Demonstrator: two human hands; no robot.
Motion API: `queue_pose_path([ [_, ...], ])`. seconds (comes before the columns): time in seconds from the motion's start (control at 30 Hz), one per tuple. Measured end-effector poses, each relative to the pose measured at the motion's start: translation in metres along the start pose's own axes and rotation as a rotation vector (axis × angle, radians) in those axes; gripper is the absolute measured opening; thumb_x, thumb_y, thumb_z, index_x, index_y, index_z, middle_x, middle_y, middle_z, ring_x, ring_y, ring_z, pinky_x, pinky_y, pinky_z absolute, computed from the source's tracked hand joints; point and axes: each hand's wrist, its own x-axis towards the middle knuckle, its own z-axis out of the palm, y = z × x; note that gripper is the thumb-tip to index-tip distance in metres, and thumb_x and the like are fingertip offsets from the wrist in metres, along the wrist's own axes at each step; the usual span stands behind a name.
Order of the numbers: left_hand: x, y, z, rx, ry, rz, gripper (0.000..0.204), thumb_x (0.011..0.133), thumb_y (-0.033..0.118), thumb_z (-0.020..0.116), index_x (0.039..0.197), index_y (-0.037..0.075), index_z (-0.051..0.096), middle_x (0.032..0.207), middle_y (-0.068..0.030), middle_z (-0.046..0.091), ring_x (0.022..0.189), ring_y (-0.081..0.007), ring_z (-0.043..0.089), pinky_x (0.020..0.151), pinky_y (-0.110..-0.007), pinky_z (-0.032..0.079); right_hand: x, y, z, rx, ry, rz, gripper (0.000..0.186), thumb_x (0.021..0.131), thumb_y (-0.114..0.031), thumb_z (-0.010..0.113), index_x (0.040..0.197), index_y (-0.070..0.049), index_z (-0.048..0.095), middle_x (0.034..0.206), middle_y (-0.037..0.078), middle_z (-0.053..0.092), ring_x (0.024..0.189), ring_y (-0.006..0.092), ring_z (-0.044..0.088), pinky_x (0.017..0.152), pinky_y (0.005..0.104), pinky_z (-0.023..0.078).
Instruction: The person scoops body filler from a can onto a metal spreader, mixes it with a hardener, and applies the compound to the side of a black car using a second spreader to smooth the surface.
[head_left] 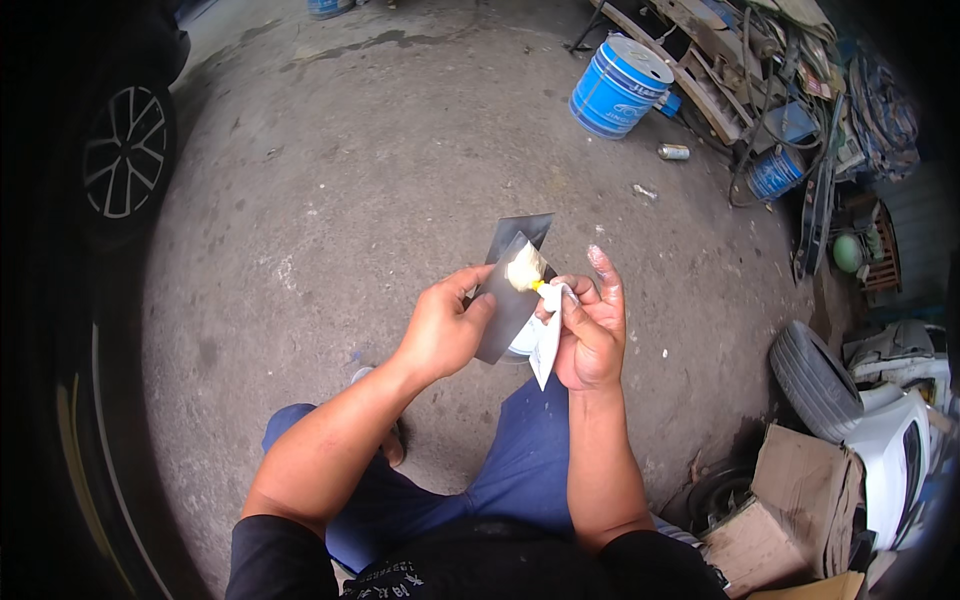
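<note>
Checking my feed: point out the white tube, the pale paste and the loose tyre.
White tube (547, 341), head view: its flattened body.
Pale paste (524, 269), head view: blob's middle.
Loose tyre (813, 380), head view: its tread.

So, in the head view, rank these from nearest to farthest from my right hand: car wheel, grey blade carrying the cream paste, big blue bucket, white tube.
1. White tube: held in the right hand.
2. Grey blade: just left, in the left hand.
3. Big blue bucket: ahead on the floor.
4. Car wheel: far left.
</note>
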Motion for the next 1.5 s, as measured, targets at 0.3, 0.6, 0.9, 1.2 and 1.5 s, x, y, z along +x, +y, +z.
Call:
queue_pose_path([
  [0.3,-0.001,-0.002,0.001,0.009,0.0,0.007,0.034,0.092,0.005,0.054,0.125,-0.001,0.059,0.107,-0.0143,0.068,0.088,-0.0175,0.067,0.076,-0.031,0.054,-0.003,-0.002,0.001,-0.022,0.027,-0.002,0.053,0.091,0.008,0.053,0.139,-0.012,0.043,0.101,0.011,0.065,0.09,0.0202,0.064,0.079,0.0372,0.054],
  [0.6,0.002,0.004,0.002,-0.06,-0.081,-0.075,0.036,0.093,0.006,0.052,0.129,0.0,0.056,0.108,-0.0123,0.067,0.089,-0.0161,0.066,0.078,-0.03,0.053,-0.002,-0.019,-0.006,-0.006,0.151,-0.048,0.054,0.092,0.005,0.054,0.141,-0.012,0.038,0.102,0.015,0.065,0.084,0.0223,0.063,0.078,0.0374,0.051],
  [0.9,0.009,0.002,-0.005,-0.456,-0.223,-0.246,0.035,0.095,0.003,0.051,0.129,-0.003,0.054,0.112,-0.0094,0.066,0.095,-0.0146,0.064,0.084,-0.031,0.052,0.0,-0.05,-0.011,0.018,0.101,-0.063,0.069,0.088,-0.001,0.061,0.147,-0.018,0.029,0.111,0.016,0.06,0.082,0.0261,0.061,0.067,0.0311,0.049],
  [1.2,0.005,-0.004,-0.004,0.116,-0.118,0.142,0.033,0.092,0.001,0.053,0.125,0.0,0.059,0.122,-0.0141,0.062,0.106,-0.0228,0.063,0.088,-0.034,0.051,-0.002,-0.044,0.004,-0.032,0.016,0.106,0.071,0.086,0.0,0.064,0.146,-0.012,0.029,0.108,0.014,0.061,0.095,0.024,0.064,0.082,0.0394,0.055],
  [1.5,0.001,0.005,-0.005,0.34,-0.096,0.374,0.034,0.089,-0.001,0.055,0.122,0.002,0.06,0.125,-0.0173,0.06,0.111,-0.0315,0.062,0.091,-0.036,0.051,-0.003,-0.041,-0.002,-0.071,0.043,0.174,0.07,0.086,0.002,0.062,0.147,-0.01,0.028,0.107,0.015,0.062,0.095,0.022,0.064,0.078,0.036,0.056],
])
